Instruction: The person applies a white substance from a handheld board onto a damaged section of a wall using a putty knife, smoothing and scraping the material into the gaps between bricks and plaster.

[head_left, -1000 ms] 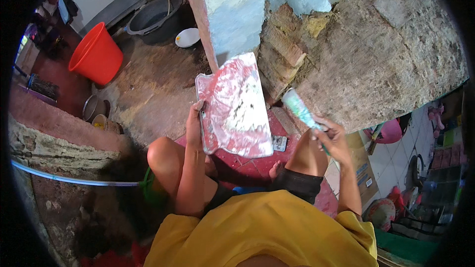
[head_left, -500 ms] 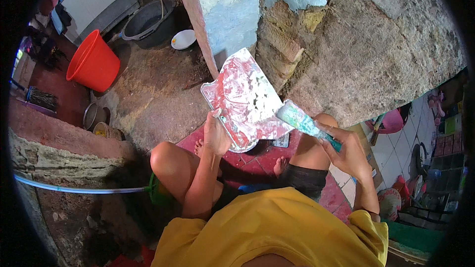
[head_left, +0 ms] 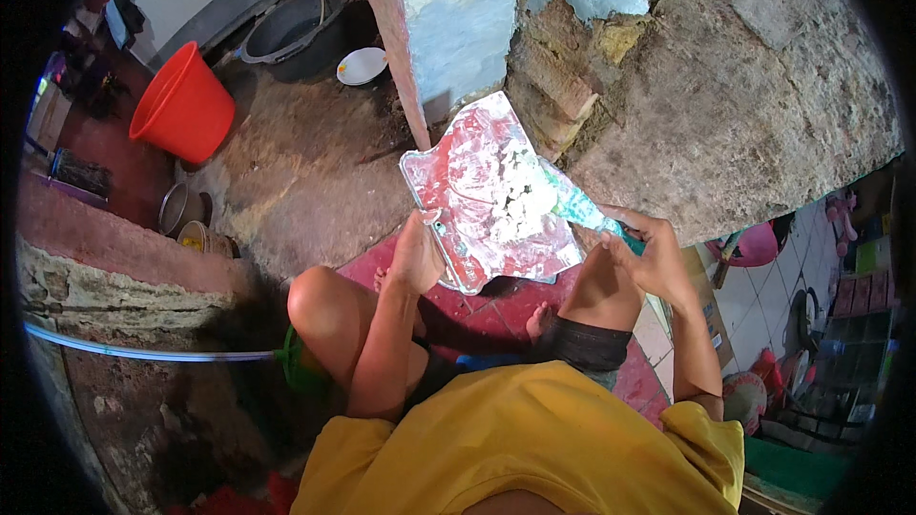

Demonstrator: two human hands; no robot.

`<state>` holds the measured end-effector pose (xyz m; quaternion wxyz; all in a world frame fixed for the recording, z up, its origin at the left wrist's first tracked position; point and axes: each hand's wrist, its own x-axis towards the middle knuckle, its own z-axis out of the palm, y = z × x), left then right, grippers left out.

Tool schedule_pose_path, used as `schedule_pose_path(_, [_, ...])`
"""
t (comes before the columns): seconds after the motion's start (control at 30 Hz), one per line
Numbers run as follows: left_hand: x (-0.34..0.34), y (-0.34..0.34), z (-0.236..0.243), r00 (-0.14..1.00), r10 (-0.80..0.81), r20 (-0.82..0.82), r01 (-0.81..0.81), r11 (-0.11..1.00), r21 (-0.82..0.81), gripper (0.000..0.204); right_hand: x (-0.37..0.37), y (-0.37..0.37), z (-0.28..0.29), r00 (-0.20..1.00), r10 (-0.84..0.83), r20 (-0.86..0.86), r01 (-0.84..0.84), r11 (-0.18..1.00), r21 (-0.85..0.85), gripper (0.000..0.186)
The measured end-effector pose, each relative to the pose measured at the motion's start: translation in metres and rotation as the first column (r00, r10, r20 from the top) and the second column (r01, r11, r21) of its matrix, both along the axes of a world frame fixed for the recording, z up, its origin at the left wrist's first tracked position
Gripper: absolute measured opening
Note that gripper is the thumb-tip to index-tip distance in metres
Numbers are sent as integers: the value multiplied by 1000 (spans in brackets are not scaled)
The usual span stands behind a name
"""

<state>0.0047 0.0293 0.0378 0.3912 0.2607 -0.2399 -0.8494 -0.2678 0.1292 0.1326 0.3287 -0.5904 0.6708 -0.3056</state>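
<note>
We work white paste point(head_left: 520, 193) on a board point(head_left: 460, 189) with a scraper point(head_left: 580, 209)
Our left hand point(head_left: 417, 253) grips the board's left edge, fingers hidden beneath; our right hand point(head_left: 654, 256) is closed round the scraper's handle, its blade at the paste. We'd do best to hold the board level and the blade low, so nothing slides off. The board is held over red floor tiles point(head_left: 474, 321); beyond stand a pale blue wall point(head_left: 453, 19) and rough bare masonry point(head_left: 716, 124), then, leftward, a red bucket point(head_left: 183, 107), white plate point(head_left: 363, 66) and dark basin point(head_left: 320, 59).
</note>
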Motion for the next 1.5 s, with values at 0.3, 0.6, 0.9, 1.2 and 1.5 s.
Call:
schedule_pose_path(0.3, [2,1,13,958,-64,280,69,998,-8,45,-10,-20,-24,975,12,220,-27,998,64,25])
schedule_pose_path(0.6, [-4,-9,-2,999,35,-2,-34,996,88,46,-2,-11,-26,903,65,-425,-257,875,-411,40])
schedule_pose_path(0.9, [-14,-8,-30,991,61,-123,-53,997,63,59,17,-3,-22,638,38,-769,-466,815,-346,47])
schedule_pose_path(1.2, [-13,-13,-25,999,-32,23,31,998,45,54,8,-6,-13,940,187,-286,-277,906,-319,36])
schedule_pose_path(1.5, [-13,-8,-26,994,-43,-104,52,994,92,60,-11,-27,0,974,15,227,-23,999,29,28])
